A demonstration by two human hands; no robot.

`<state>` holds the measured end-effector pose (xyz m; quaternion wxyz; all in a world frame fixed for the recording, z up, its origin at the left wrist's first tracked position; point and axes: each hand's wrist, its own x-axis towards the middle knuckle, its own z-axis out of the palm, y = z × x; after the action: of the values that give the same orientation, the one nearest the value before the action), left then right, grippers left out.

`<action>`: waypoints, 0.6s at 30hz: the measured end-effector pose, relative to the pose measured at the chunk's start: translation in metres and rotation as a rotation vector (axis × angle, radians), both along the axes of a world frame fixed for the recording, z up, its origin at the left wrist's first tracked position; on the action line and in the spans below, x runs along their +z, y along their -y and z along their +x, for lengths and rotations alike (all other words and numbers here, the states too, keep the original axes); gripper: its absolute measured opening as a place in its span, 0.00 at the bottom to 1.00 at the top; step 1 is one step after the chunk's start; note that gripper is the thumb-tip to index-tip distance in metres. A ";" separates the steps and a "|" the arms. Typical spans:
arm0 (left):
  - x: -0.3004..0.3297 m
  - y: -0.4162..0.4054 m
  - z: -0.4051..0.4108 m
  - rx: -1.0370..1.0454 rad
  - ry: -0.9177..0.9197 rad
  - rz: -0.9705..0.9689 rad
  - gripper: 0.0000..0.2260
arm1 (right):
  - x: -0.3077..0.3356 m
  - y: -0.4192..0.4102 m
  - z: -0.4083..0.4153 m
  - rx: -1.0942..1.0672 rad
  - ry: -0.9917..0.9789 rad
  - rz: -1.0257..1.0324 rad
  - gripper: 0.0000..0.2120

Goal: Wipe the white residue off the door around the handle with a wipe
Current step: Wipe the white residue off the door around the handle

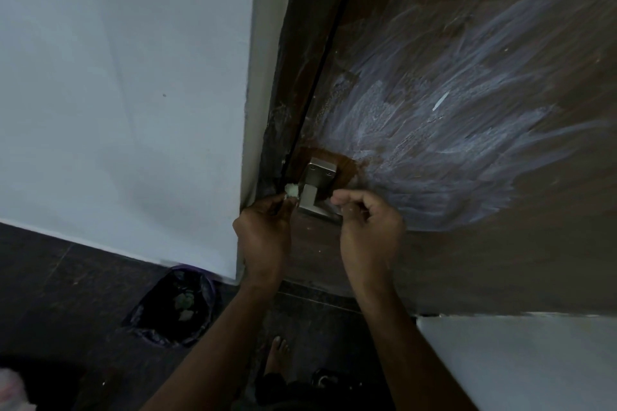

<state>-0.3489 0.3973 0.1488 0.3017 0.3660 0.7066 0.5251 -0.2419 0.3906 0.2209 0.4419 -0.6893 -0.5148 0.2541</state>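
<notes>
A dark brown door (pixel 467 260) carries a wide smear of white residue (pixel 434 130) spreading up and right from a metal handle (pixel 315 183). A small patch of wood right around the handle is clean. My left hand (pixel 263 230) pinches a small crumpled wipe (pixel 291 192) just left of the handle, near the door's edge. My right hand (pixel 367 227) is at the handle's right side, fingers curled with the fingertips pinched together; nothing is visible in it.
A white wall (pixel 117 93) and the dark door frame (pixel 293 77) lie to the left. On the dark floor stands a bin with a black bag (pixel 177 307) holding several used wipes. My bare foot (pixel 277 354) is below. A white surface (pixel 534 360) is at lower right.
</notes>
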 end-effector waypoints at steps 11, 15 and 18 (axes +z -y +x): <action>-0.004 0.003 0.016 0.003 0.072 -0.080 0.06 | -0.001 0.000 0.006 0.028 -0.040 0.053 0.13; -0.004 -0.001 0.024 -0.074 0.249 -0.213 0.06 | -0.004 -0.001 0.009 0.010 -0.040 0.038 0.12; -0.002 0.000 0.028 -0.072 0.540 -0.209 0.05 | -0.004 0.000 0.011 -0.006 -0.012 0.028 0.13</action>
<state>-0.3209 0.3970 0.1466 0.5333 0.2050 0.6375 0.5169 -0.2310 0.3909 0.2165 0.4553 -0.6831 -0.5135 0.2498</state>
